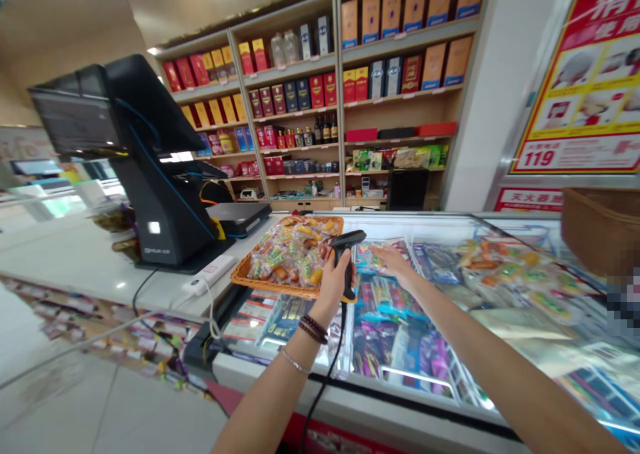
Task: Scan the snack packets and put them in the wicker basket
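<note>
My left hand point(333, 279) is closed around the grip of a black handheld barcode scanner point(351, 239), whose head points away to the right. From its base a black cable point(330, 367) hangs down in front of the display freezer point(280, 374). Just left of the scanner is an orange woven basket point(273, 289) of individually wrapped snacks point(287, 251). My right hand point(396, 262) reaches forward with its fingers stretched out, above colourful packages point(385, 297) in the freezer; whether it touches the glass I cannot tell.
To the left, a black point-of-sale terminal point(160, 174) stands on a white counter point(90, 254) beside a power strip point(210, 274). A brown basket point(595, 231) is at the right. Shelves of boxed bottles point(300, 94) line the back wall. A cable point(75, 347) crosses the left side.
</note>
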`<action>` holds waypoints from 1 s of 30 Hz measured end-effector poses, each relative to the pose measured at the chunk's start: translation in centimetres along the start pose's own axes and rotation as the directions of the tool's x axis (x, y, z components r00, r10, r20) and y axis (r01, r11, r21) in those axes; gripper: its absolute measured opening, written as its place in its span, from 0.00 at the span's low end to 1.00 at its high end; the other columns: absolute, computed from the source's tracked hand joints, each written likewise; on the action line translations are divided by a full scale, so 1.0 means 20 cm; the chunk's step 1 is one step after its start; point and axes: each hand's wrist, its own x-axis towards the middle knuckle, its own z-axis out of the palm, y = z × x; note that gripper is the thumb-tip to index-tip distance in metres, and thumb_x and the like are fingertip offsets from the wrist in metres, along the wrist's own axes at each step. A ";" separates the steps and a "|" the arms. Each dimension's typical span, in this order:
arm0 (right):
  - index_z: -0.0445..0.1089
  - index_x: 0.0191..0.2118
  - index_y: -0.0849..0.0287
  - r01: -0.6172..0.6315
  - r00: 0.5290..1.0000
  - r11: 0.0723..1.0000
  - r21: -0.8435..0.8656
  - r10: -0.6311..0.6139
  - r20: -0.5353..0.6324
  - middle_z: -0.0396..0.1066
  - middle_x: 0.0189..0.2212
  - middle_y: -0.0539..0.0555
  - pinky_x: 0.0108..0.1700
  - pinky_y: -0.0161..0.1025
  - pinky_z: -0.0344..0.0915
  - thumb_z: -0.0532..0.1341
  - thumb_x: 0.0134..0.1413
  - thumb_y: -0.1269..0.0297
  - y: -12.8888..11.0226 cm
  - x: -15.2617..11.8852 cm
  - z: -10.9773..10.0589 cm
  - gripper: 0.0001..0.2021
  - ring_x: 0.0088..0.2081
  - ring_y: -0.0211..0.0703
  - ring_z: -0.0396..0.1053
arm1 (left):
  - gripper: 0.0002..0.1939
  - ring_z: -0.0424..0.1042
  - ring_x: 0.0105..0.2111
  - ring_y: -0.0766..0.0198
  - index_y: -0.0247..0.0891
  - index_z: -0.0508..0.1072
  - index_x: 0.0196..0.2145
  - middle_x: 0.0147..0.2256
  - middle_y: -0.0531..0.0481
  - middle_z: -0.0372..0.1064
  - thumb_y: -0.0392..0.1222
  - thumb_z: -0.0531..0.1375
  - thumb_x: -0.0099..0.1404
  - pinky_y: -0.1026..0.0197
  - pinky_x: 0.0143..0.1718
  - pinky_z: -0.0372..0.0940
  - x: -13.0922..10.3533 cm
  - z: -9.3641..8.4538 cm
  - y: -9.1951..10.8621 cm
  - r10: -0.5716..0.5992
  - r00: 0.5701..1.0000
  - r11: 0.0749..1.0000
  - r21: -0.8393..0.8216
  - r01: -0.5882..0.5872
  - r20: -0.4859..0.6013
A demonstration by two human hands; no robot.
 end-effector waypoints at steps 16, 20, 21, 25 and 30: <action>0.82 0.43 0.50 0.121 0.991 0.990 0.070 -0.116 -0.067 0.85 0.36 0.53 0.42 0.51 0.78 0.83 0.38 0.31 0.17 0.01 -0.35 0.33 0.35 0.54 0.80 | 0.37 0.65 0.19 0.68 0.43 0.72 0.35 0.24 0.56 0.69 0.80 0.78 0.58 0.63 0.22 0.59 0.04 0.28 -0.34 -0.107 0.986 0.994 0.038 0.103 0.127; 0.80 0.43 0.50 0.126 0.991 0.988 0.091 -0.122 -0.045 0.81 0.31 0.53 0.43 0.54 0.79 0.82 0.35 0.27 0.21 0.05 -0.34 0.37 0.38 0.57 0.81 | 0.36 0.64 0.19 0.67 0.44 0.70 0.33 0.23 0.57 0.67 0.79 0.76 0.61 0.62 0.22 0.58 0.06 0.25 -0.35 -0.084 0.993 0.996 0.048 0.080 0.081; 0.80 0.43 0.51 0.121 0.992 0.987 0.105 -0.117 -0.042 0.81 0.31 0.54 0.43 0.55 0.80 0.82 0.34 0.27 0.22 0.05 -0.34 0.38 0.38 0.58 0.81 | 0.36 0.64 0.19 0.67 0.45 0.70 0.33 0.23 0.57 0.67 0.79 0.76 0.62 0.62 0.22 0.58 0.06 0.25 -0.35 -0.082 0.995 0.996 0.046 0.079 0.065; 0.81 0.44 0.50 0.121 0.992 0.986 0.117 -0.115 -0.057 0.85 0.37 0.57 0.46 0.57 0.84 0.84 0.36 0.29 0.22 0.05 -0.34 0.37 0.45 0.63 0.84 | 0.35 0.63 0.18 0.67 0.45 0.71 0.34 0.23 0.57 0.68 0.78 0.76 0.62 0.62 0.21 0.57 0.05 0.25 -0.35 -0.058 0.995 0.997 0.063 0.053 0.084; 0.84 0.53 0.48 0.146 0.987 0.989 0.018 -0.145 -0.064 0.88 0.44 0.58 0.50 0.59 0.84 0.81 0.50 0.30 0.16 0.01 -0.31 0.34 0.51 0.64 0.85 | 0.34 0.63 0.18 0.67 0.45 0.70 0.33 0.24 0.55 0.69 0.76 0.77 0.64 0.62 0.21 0.58 0.03 0.25 -0.33 -0.057 0.991 0.996 0.078 0.048 0.121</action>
